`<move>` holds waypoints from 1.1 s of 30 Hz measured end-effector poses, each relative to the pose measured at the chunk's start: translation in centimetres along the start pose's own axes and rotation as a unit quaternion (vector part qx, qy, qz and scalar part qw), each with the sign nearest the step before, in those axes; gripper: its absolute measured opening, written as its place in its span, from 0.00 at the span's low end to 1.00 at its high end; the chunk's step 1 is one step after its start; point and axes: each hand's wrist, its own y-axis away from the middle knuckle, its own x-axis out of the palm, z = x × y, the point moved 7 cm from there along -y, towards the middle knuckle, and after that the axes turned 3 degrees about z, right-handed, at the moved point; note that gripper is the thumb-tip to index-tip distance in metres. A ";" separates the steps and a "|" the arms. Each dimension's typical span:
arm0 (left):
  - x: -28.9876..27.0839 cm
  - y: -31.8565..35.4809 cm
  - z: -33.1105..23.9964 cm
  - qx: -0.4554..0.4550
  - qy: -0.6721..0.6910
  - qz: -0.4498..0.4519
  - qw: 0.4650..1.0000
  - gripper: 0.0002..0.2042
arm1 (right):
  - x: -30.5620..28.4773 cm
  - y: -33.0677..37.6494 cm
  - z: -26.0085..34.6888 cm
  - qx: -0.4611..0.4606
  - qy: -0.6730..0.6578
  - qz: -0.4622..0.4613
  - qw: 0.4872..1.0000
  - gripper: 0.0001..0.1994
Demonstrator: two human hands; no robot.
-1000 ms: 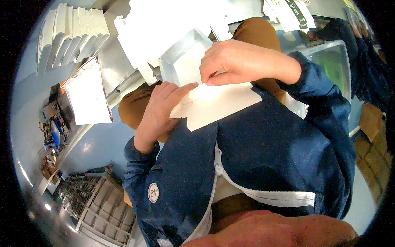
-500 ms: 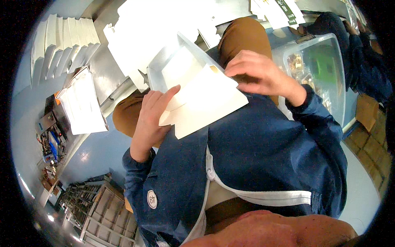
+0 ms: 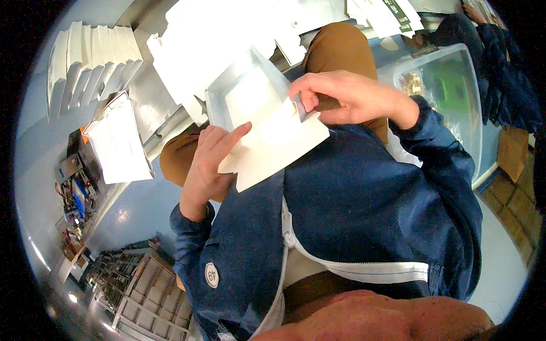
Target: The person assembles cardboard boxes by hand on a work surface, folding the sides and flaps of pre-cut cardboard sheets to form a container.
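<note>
A partly folded white cardboard box (image 3: 278,150) lies tilted over my lap, its far walls standing up and its near lid flap spread toward my jacket. My left hand (image 3: 206,165) grips the box's left side, with one finger reaching over the edge. At the right near corner, my right hand (image 3: 355,99) pinches a side flap with its fingers curled in. That flap bends upward under the fingertips. My right palm hides part of the corner.
Flat white cardboard blanks (image 3: 205,40) lie just beyond the box. Several folded white boxes (image 3: 94,65) stand in a row at far left, above an open carton of white sheets (image 3: 116,145). A clear plastic bin (image 3: 473,125) is on my right, near another person's dark sleeve (image 3: 509,91).
My right hand has moved left and inward onto the corner, and the right side flap now bends up. The left hand keeps nearly the same place.
</note>
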 end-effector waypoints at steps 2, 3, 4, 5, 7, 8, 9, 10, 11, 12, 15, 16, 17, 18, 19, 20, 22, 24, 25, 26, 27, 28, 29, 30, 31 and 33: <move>-0.3 -0.4 -0.6 0.017 0.014 0.015 1.000 0.38 | 0.0 -0.4 0.8 -0.034 0.063 0.005 0.997 0.23; -0.4 -0.4 -0.7 0.017 0.014 0.014 1.000 0.38 | 0.1 -0.5 1.4 -0.067 0.126 0.009 0.990 0.23; -0.3 -0.4 -0.7 0.021 0.005 0.029 0.999 0.39 | 0.0 -0.6 1.4 -0.067 0.126 0.010 0.990 0.23; -0.2 -0.4 -0.7 0.027 -0.004 0.044 0.999 0.39 | 0.1 -0.7 1.1 -0.064 0.144 0.026 0.987 0.21; 0.0 -0.6 -1.0 0.028 -0.003 0.043 0.999 0.39 | 0.2 -0.7 0.7 -0.058 0.162 0.043 0.984 0.19; 0.0 -0.7 -1.2 0.027 -0.004 0.044 0.999 0.39 | 0.0 -0.7 1.0 -0.086 0.187 0.018 0.978 0.17; 0.2 -0.6 -1.1 0.026 -0.004 0.043 0.999 0.39 | -0.2 -0.6 1.4 -0.113 0.212 -0.007 0.971 0.16; 0.4 -0.4 -1.0 0.021 -0.003 0.046 0.999 0.39 | -0.2 -0.6 1.3 -0.113 0.211 -0.006 0.971 0.16; 0.7 -0.2 -0.8 0.016 -0.001 0.050 0.999 0.39 | -0.1 -0.6 1.3 -0.109 0.220 -0.007 0.969 0.15; 0.7 -0.3 -0.9 0.016 0.001 0.049 0.999 0.39 | 0.0 -0.6 1.2 -0.104 0.229 -0.007 0.968 0.14; 0.4 -0.4 -0.8 0.019 -0.034 0.028 0.999 0.40 | -0.4 -0.5 0.1 -0.081 0.222 -0.038 0.971 0.14; 0.3 -0.2 0.1 0.000 0.012 -0.010 1.000 0.38 | -0.7 -0.6 -0.1 -0.082 0.222 -0.034 0.971 0.14; 0.2 0.2 1.3 -0.022 0.054 -0.052 0.997 0.36 | -1.3 -1.1 -0.6 -0.056 0.213 -0.029 0.975 0.14; 0.3 0.2 3.0 -0.079 0.067 -0.072 0.992 0.32 | -2.0 -1.7 -1.0 -0.030 0.205 -0.022 0.978 0.14; -0.4 -0.3 3.7 -0.057 0.105 -0.119 0.986 0.28 | -2.8 -2.5 -0.5 -0.045 0.224 -0.035 0.973 0.09; -1.1 -1.5 4.4 -0.018 0.066 -0.133 0.989 0.28 | -3.8 -3.2 -0.9 -0.068 0.232 -0.065 0.968 0.09; -3.4 -4.0 5.2 0.065 -0.019 -0.177 0.982 0.26 | -6.2 -5.3 -1.3 -0.076 0.217 -0.097 0.968 0.08; -4.9 -5.6 6.3 0.096 -0.085 -0.233 0.964 0.21 | -8.1 -7.6 -4.8 -0.047 0.185 -0.095 0.977 0.06; -5.2 -6.0 7.7 0.101 -0.087 -0.253 0.958 0.21 | -8.7 -8.7 -6.4 -0.038 0.171 -0.101 0.979 0.06; -4.8 -6.1 9.6 0.069 -0.096 -0.273 0.955 0.21 | -8.9 -9.8 -7.0 -0.047 0.177 -0.095 0.979 0.06; -4.1 -6.2 11.5 0.035 -0.100 -0.290 0.951 0.20 | -8.9 -10.8 -8.1 -0.026 0.217 -0.092 0.972 0.05; -3.6 -6.5 12.6 0.032 -0.100 -0.294 0.950 0.20 | -8.8 -11.4 -9.3 -0.003 0.254 -0.089 0.963 0.05; -2.8 -7.0 14.0 0.019 -0.062 -0.290 0.955 0.21 | -8.7 -12.0 -10.8 -0.002 0.254 -0.086 0.963 0.05; -1.9 -7.4 15.1 0.005 -0.022 -0.287 0.958 0.21 | -8.7 -12.4 -11.8 -0.015 0.253 -0.087 0.963 0.06; -1.0 -7.6 15.8 0.002 -0.017 -0.288 0.957 0.21 | -8.7 -12.5 -12.7 -0.027 0.253 -0.090 0.963 0.06; 0.3 -7.1 17.7 -0.042 0.109 -0.330 0.937 0.23 | -8.2 -13.0 -13.1 -0.003 0.250 -0.065 0.966 0.06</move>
